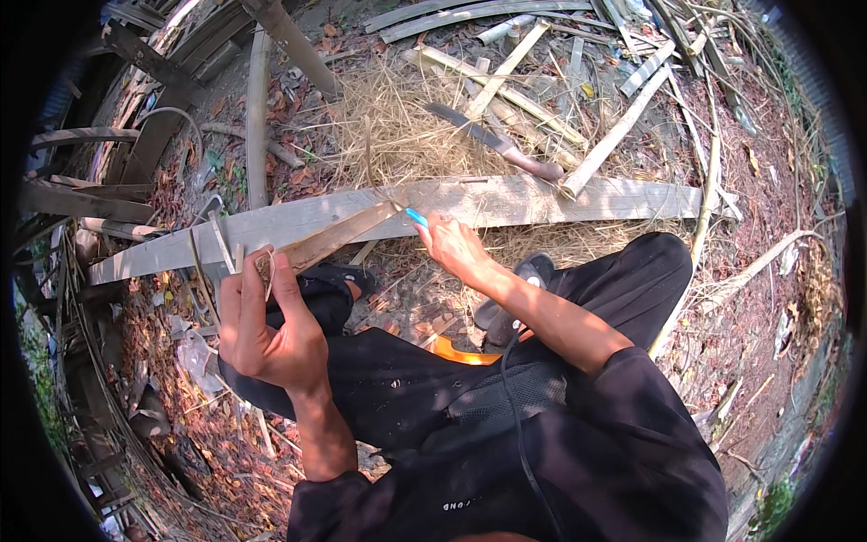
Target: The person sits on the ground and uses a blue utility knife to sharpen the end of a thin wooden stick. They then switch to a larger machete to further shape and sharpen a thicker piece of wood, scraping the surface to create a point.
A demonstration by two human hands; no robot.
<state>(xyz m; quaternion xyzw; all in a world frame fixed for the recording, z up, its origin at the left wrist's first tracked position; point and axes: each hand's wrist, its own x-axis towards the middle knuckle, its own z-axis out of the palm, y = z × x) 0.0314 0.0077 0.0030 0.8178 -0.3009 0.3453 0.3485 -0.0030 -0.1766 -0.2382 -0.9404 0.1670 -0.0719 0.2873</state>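
One broad stretch of leaf-strewn ground point(772, 208) runs out all around the fingers of the left hand point(275, 332) and right hand point(459, 248), dappled with sun! Well left of the left fingers, weathered timbers point(90, 200) crowd in. Just beyond both sets of fingers, a long grey plank point(533, 200) lies crosswise. Past it, a tan heap of straw-like shavings point(397, 117); beyond and right of the right fingers, pale cut poles point(623, 131) criss-cross. Nearer those fingers lies a machete point(492, 140), wooden handle toward the plank. Now the flat brown strip point(339, 233), slanting between the hands: left thumb and forefinger pinch its near end, right fingers press together around a slim blue tool point(415, 216) by its far end.
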